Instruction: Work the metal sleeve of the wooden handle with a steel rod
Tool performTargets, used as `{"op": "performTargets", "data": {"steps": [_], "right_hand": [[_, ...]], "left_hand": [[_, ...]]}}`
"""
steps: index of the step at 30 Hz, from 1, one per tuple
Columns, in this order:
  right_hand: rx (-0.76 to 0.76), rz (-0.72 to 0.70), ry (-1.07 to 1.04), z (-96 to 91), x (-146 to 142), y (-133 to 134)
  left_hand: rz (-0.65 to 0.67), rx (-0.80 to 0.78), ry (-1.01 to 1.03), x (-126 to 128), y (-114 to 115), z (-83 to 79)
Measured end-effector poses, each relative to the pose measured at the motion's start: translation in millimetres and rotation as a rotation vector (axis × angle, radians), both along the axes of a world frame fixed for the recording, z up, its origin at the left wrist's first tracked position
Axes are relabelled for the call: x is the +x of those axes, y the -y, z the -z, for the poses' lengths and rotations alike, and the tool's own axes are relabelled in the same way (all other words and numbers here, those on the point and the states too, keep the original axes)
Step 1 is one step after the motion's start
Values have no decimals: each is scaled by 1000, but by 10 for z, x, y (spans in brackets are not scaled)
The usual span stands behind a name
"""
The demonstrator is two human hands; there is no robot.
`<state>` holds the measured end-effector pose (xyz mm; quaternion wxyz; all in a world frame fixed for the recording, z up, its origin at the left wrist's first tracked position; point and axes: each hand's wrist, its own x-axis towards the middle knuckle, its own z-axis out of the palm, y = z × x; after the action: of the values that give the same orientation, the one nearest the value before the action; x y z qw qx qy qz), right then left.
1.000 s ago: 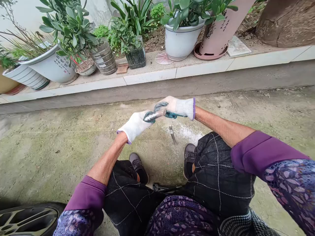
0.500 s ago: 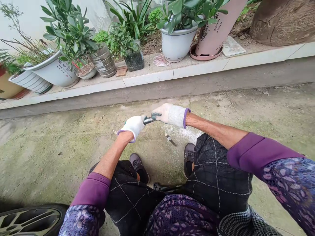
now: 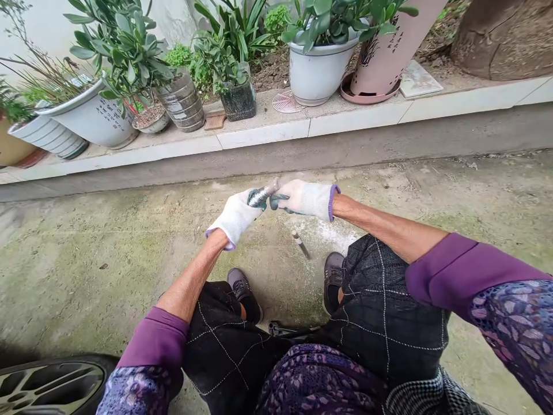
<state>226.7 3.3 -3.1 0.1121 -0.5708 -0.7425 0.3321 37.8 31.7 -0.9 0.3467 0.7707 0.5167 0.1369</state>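
My left hand (image 3: pixel 239 213), in a white knit glove with dark palm coating, is closed around a silvery ribbed rod (image 3: pixel 260 196). The rod tilts up to the right, and its far end looks brownish and blurred. Close beside that end is my right hand (image 3: pixel 298 197), gloved alike, with its fingers curled together. Whether it touches the rod or pinches something small cannot be made out. On the concrete below the hands is a short stick-like piece (image 3: pixel 301 244), pale at one end and dark at the other.
Potted plants, among them a white pot (image 3: pixel 319 72) and a pink pot (image 3: pixel 380 63), line a tiled ledge (image 3: pixel 263 135) ahead. White powder (image 3: pixel 334 235) marks the concrete between my shoes. A wheel (image 3: pixel 52 383) lies at the lower left.
The rod has swung from nearly level between both hands to tilting upward in my left hand, showing more of its length. My right hand has shifted slightly right, off its end.
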Motion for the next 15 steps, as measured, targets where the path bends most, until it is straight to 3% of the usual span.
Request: {"op": "performTargets", "data": {"steps": [5,10,15], "right_hand": [[34,-124,27,44,-29,34],[93,-177,134,-14,0,82],[126,-145,133,-88,89,57]], "left_hand": [[110,210,-348,-32,-166,135],[192,274,-722,26,-65,179],[417,244,-728,58,12,222]]}}
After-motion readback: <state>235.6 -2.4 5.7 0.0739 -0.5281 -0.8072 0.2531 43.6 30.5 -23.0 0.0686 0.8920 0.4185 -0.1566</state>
